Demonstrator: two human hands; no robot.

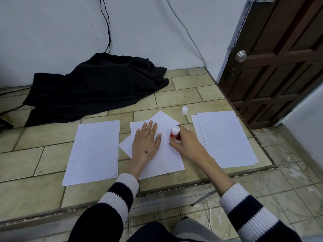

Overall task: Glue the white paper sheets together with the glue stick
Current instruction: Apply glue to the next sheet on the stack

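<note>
Striped sleeves (120,194) lay nearest. The left hand (146,143) pressed flat, fingers straight, on the middle paper sheets (162,159). At its three o'clock the right hand (186,143) gripped the red glue stick (174,134), curled around it, upright over those sheets. The white cap (184,110) stood at one o'clock.

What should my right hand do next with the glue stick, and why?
Probably lower the glue stick and rub it along the top sheet. Its cap already stands off on the tiles, the right hand grips the stick just over the sheet, and the left hand presses the paper flat.
</note>
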